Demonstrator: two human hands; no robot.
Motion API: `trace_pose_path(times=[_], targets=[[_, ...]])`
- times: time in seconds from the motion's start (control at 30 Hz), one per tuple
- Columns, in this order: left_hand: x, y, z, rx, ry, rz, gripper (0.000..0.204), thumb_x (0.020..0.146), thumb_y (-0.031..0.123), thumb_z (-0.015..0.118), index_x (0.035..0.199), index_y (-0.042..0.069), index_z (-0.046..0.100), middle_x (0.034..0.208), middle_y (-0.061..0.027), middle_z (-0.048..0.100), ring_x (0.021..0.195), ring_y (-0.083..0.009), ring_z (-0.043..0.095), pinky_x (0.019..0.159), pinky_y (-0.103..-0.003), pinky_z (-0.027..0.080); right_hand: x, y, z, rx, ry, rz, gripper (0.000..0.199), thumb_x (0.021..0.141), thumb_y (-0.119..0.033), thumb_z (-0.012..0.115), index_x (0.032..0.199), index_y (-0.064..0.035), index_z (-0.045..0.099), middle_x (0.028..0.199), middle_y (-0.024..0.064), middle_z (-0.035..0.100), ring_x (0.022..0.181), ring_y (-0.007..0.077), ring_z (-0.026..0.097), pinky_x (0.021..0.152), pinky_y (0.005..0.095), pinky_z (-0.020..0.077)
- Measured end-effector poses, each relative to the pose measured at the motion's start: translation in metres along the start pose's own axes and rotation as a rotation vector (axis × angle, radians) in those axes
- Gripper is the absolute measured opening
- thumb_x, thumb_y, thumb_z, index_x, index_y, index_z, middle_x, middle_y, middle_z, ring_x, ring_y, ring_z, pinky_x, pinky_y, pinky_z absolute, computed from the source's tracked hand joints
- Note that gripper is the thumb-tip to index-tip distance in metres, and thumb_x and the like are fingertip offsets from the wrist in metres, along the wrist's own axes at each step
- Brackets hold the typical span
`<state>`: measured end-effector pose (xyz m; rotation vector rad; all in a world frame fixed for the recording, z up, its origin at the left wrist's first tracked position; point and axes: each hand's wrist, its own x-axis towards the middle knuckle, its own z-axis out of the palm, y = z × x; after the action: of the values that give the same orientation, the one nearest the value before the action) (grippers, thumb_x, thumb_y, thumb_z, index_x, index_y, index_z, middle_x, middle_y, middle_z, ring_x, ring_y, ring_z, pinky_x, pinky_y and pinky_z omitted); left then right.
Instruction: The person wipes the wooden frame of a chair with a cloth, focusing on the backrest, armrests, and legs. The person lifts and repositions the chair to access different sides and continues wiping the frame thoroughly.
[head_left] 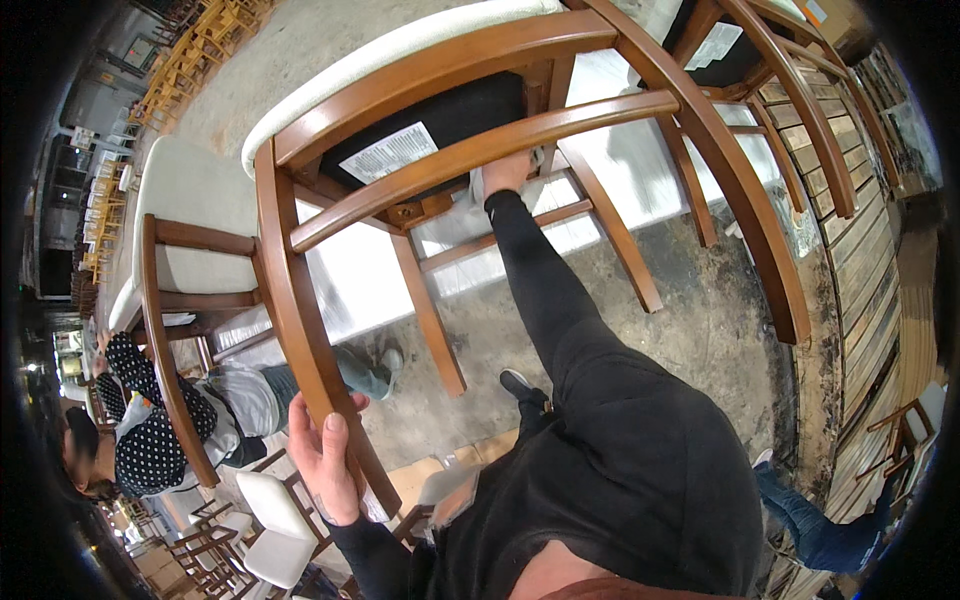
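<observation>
A wooden chair point(440, 160) with brown legs and an off-white seat lies tipped in front of me, its black underside point(480, 110) and a white label point(388, 152) showing. My left hand point(328, 460) is closed around the lower end of the chair's near left leg, thumb along the wood. Through the frame, under a crossbar, reaches my right hand point(507, 175). Its fingers are partly hidden behind the bar. It seems closed on a pale grey cloth point(478, 188), which rests near the inner seat frame.
Similar chairs stand at left point(195, 215) and upper right point(760, 60). A white-covered surface point(350, 265) lies beneath the chair. Another person in a dotted sleeve point(150, 440) is at left, another in blue point(835, 520) at lower right. Wooden slats point(865, 260) run along the right.
</observation>
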<state>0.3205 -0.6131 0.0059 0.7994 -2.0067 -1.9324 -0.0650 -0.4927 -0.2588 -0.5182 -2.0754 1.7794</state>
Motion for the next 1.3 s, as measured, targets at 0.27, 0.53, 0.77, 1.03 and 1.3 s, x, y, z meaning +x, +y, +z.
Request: trace_pose_path(times=[0.27, 0.53, 0.77, 1.03, 1.3], targets=[[0.003, -0.004, -0.004, 0.108, -0.018, 0.061, 0.051, 0.097, 0.036, 0.063, 0.130, -0.001, 0.050, 0.103, -0.0131, 0.068, 0.094, -0.0234, 0.069, 0.082, -0.033, 0.052, -0.025, -0.076, -0.001, 0.153, 0.096, -0.443, 0.075, 0.094, -0.026, 0.056, 0.151, 0.0049, 0.018, 0.150, 0.0320, 0.022, 0.142, 0.0448, 0.022, 0.119, 0.0533, 0.0143], [0.004, -0.001, -0.002, 0.133, -0.006, 0.057, 0.056, 0.096, 0.037, 0.063, 0.133, -0.003, 0.049, 0.104, -0.0167, 0.069, 0.094, -0.0257, 0.069, 0.083, -0.035, 0.053, -0.007, -0.092, -0.013, 0.535, 0.064, -0.214, 0.064, 0.093, -0.018, 0.061, 0.145, 0.0069, 0.033, 0.141, 0.0327, 0.041, 0.134, 0.0445, 0.039, 0.113, 0.0431, 0.0321], [0.006, 0.014, 0.003, 0.132, -0.013, -0.014, 0.060, 0.092, 0.034, 0.069, 0.132, -0.005, 0.047, 0.109, -0.0147, 0.064, 0.097, -0.0243, 0.066, 0.089, -0.035, 0.049, -0.015, -0.128, -0.025, -0.050, 0.031, -0.380, 0.045, 0.094, -0.011, 0.057, 0.132, 0.0080, 0.043, 0.122, 0.0285, 0.046, 0.112, 0.0421, 0.048, 0.099, 0.0443, 0.0399], [0.003, 0.004, 0.004, 0.229, 0.004, 0.042, 0.054, 0.097, 0.038, 0.061, 0.131, -0.002, 0.049, 0.100, -0.0160, 0.070, 0.092, -0.0261, 0.070, 0.080, -0.033, 0.052, 0.004, -0.080, -0.057, -0.225, 0.123, -0.621, 0.047, 0.076, -0.018, 0.070, 0.116, 0.0030, 0.059, 0.116, 0.0310, 0.054, 0.105, 0.0484, 0.054, 0.092, 0.0521, 0.0441], [0.001, 0.003, 0.003, 0.216, 0.013, 0.042, 0.051, 0.098, 0.035, 0.060, 0.131, -0.002, 0.049, 0.102, -0.0171, 0.070, 0.093, -0.0260, 0.070, 0.079, -0.032, 0.051, -0.013, -0.071, -0.044, -0.060, 0.081, -0.629, 0.047, 0.085, -0.013, 0.063, 0.127, 0.0069, 0.056, 0.119, 0.0286, 0.056, 0.111, 0.0472, 0.054, 0.096, 0.0534, 0.0418]])
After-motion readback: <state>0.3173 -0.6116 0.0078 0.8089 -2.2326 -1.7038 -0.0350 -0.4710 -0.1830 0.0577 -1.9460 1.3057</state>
